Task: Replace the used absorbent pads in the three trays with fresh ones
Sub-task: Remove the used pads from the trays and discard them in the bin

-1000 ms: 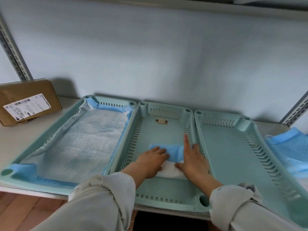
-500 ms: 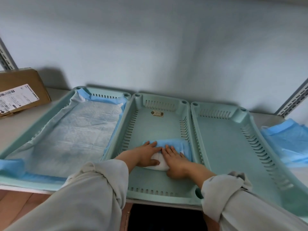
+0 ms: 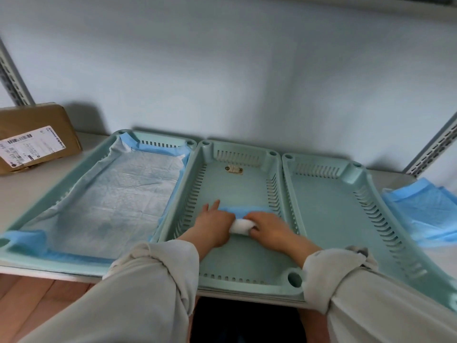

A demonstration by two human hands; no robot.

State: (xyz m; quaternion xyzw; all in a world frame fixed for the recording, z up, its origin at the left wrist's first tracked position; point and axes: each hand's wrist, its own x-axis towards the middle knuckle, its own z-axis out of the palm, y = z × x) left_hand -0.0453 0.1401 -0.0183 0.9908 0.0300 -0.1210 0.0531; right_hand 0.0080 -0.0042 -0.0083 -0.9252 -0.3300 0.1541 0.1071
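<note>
Three pale green trays stand side by side on a shelf. The left tray (image 3: 74, 167) is lined with a spread white and blue absorbent pad (image 3: 118, 194). In the middle tray (image 3: 237, 280) lies a folded pad (image 3: 243, 219), blue on top and white underneath. My left hand (image 3: 214, 222) and my right hand (image 3: 268, 226) both grip this folded pad, fingers curled round its white roll. The right tray (image 3: 329, 206) holds no pad.
A brown cardboard box (image 3: 34, 137) with a white label sits at the back left of the shelf. Loose blue pads (image 3: 422, 209) lie on the shelf right of the right tray. Slotted metal uprights frame the shelf. A small tag (image 3: 233, 169) sticks to the middle tray's floor.
My hands went from lying flat on the folded pad to curling round it. The pad is now bunched between them, with its white side rolled up.
</note>
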